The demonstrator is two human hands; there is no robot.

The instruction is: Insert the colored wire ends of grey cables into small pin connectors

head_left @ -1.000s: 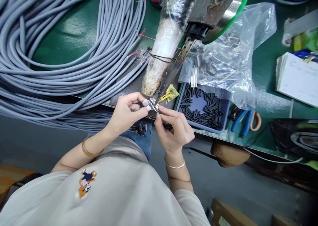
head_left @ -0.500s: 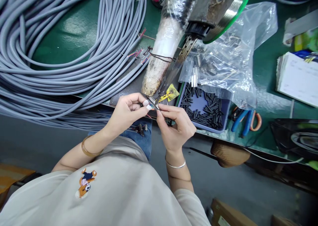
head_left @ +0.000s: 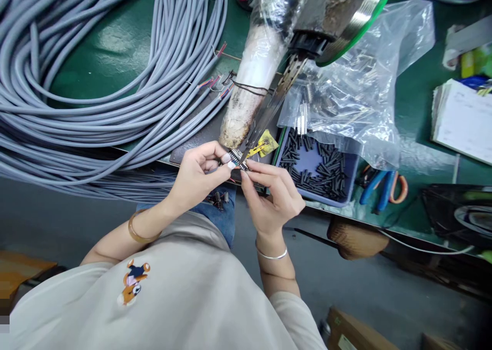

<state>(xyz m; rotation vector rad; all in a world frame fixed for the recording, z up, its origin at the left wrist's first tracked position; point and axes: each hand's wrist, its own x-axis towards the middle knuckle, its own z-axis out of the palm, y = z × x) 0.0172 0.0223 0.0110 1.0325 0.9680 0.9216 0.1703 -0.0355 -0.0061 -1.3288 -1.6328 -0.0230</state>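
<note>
At the bench edge, a small multi-pin cable connector [head_left: 239, 159] is held between my two hands. My left hand [head_left: 202, 170] pinches its left end between thumb and fingers. My right hand [head_left: 272, 188] has thumb and fingertips closed at its right end, where thin coloured wires partly show. The long soldering iron [head_left: 274, 101] comes down from the upper right, its tip at or just above the connector pins; whether it touches I cannot tell. A white, plastic-wrapped tube [head_left: 248, 83] ends just behind the connector. Several wired connectors [head_left: 219, 199] hang below, above my lap.
Grey cables [head_left: 126, 111] lie coiled on the left. A purple tray [head_left: 338, 202] holds black sleeves, with a clear bag [head_left: 353, 94] of metal parts behind it. Further right are blue-handled pliers [head_left: 372, 186], a paper pad [head_left: 463, 119] and a green solder spool [head_left: 355, 27].
Both hands stay almost in place on the connector, with only slight finger shifts near the iron tip. The view has moved a little, so things on the right appear slightly farther right.
</note>
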